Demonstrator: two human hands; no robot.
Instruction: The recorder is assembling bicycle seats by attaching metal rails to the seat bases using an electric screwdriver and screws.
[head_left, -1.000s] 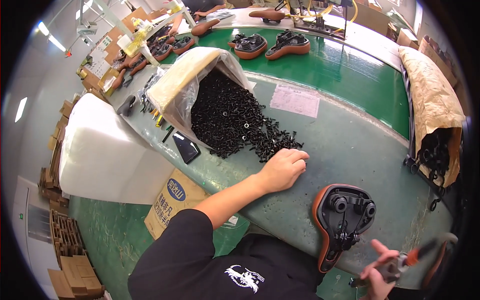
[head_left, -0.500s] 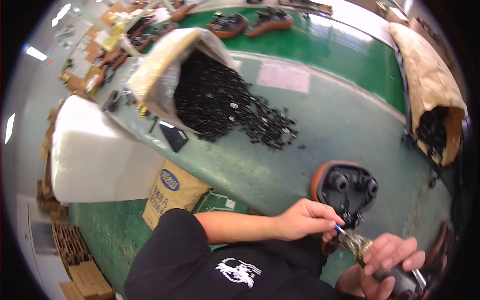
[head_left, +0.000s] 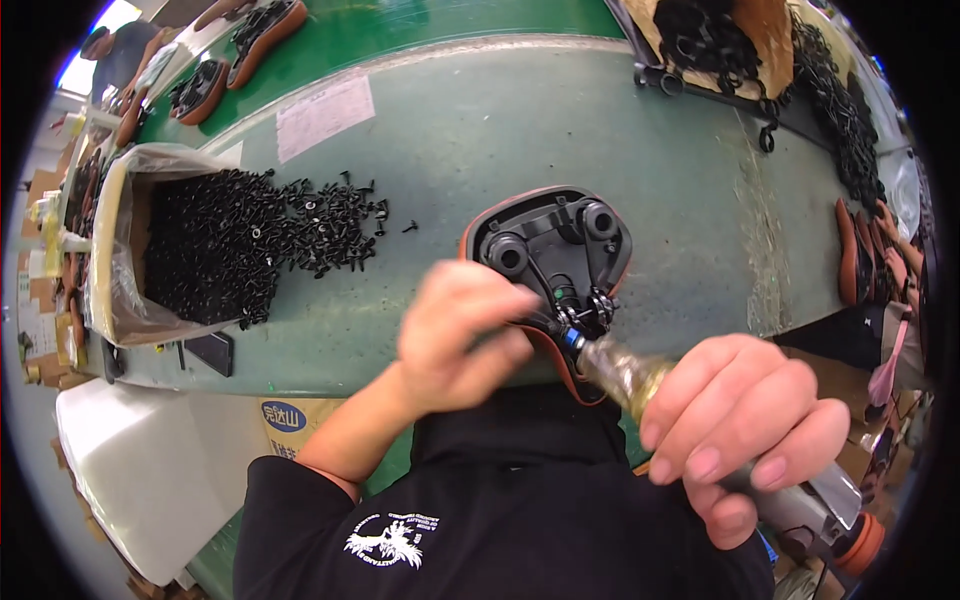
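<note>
Saddle [head_left: 548, 262] lies upside down between the hands, driver at its clamp

Just beyond the left hand [head_left: 462, 335] and ahead of the right hand [head_left: 742, 420], the saddle is set on the green workbench [head_left: 450, 130], its black underside turned up, its broad end away from the body and its brown rim showing. The power driver [head_left: 628, 374] is grasped by the right hand, the fingers wrapped over its body. Its blue-collared tip [head_left: 573, 338] is pointed at the metal clamp [head_left: 594, 314], between the hands; whether the two are touching cannot be told. The left hand is blurred, its fingers loosely bent, with thumb and forefinger parted beside the saddle; contact with the saddle cannot be made out.

To the left of the left hand, black screws [head_left: 210, 240] are spilled from a plastic-lined box [head_left: 103, 265] tipped on its side. One loose screw [head_left: 410, 227] is seen beyond that hand, near the pile. A dark phone [head_left: 213, 352] is placed to its left. Well beyond the right hand, black parts [head_left: 705, 45] are held in an open brown sack [head_left: 775, 45], and more saddles [head_left: 858, 260] are stood to its far right.
</note>
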